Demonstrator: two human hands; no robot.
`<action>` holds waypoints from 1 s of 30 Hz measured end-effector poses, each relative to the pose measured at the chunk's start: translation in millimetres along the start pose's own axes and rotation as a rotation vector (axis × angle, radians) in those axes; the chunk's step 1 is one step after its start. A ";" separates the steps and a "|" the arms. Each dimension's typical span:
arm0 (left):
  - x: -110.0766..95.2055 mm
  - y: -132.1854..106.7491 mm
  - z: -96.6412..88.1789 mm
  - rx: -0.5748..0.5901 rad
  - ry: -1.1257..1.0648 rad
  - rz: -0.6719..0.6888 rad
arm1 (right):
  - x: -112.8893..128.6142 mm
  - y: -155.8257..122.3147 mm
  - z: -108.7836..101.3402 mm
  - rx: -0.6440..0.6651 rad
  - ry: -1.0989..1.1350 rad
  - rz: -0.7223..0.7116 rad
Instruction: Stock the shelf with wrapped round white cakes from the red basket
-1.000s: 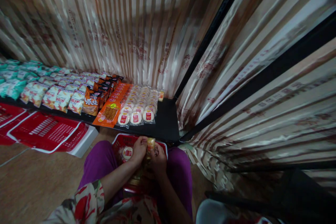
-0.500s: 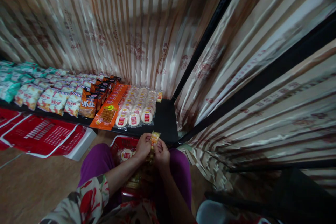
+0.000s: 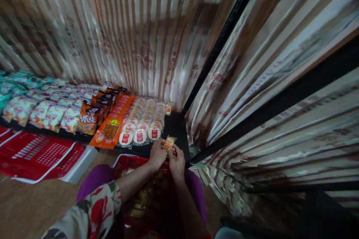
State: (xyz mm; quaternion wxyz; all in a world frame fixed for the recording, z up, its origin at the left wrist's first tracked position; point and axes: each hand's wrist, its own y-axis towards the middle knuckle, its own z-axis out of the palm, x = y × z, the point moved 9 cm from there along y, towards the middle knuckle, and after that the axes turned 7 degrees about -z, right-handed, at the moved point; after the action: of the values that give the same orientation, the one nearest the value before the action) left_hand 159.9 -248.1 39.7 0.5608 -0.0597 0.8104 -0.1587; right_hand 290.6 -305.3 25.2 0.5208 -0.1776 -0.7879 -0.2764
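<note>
A small yellow-and-orange snack packet [image 3: 169,142] is pinched between my two hands above the front edge of the black shelf [image 3: 177,129]. My left hand [image 3: 157,154] is closed on its left side, and my right hand [image 3: 176,160] grips its lower right. Just left of the packet lie rows of round white crackers [image 3: 140,135] in clear wrappers. A similar yellow packet [image 3: 168,109] sits at the back of the shelf, beside the cracker rows. Below my hands, between my knees, stands a red basket [image 3: 119,162] with wrapped snacks in it, partly hidden by my forearms.
Orange flat packs [image 3: 110,129], orange-black bags [image 3: 88,119], white bags [image 3: 53,115] and green bags [image 3: 11,87] line the shelf leftward. Red baskets [image 3: 42,157] stand below it. A striped curtain [image 3: 134,26] hangs behind; black poles [image 3: 221,44] cross on the right.
Both hands have lifted the yellow packet forward, from above the basket toward the shelf's front edge. The view has shifted slightly.
</note>
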 end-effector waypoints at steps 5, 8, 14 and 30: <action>-8.5 14.8 13.5 0.025 0.021 -0.009 | -11.8 17.7 -0.1 -0.029 -0.052 0.025; -13.3 22.4 21.1 0.032 0.044 0.001 | -17.8 25.7 -1.2 -0.060 -0.093 0.051; -23.4 35.8 32.8 0.037 0.069 0.006 | -30.1 39.3 2.4 -0.135 -0.141 0.066; -63.5 71.6 48.0 0.026 0.128 0.054 | -34.2 91.3 28.0 -0.142 -0.499 -0.077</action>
State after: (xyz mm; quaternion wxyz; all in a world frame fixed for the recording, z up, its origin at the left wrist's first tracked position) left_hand 233.4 -172.3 57.6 0.5126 -0.0203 0.8438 -0.1574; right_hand 335.7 -216.0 8.1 0.2855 -0.2461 -0.8769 -0.2982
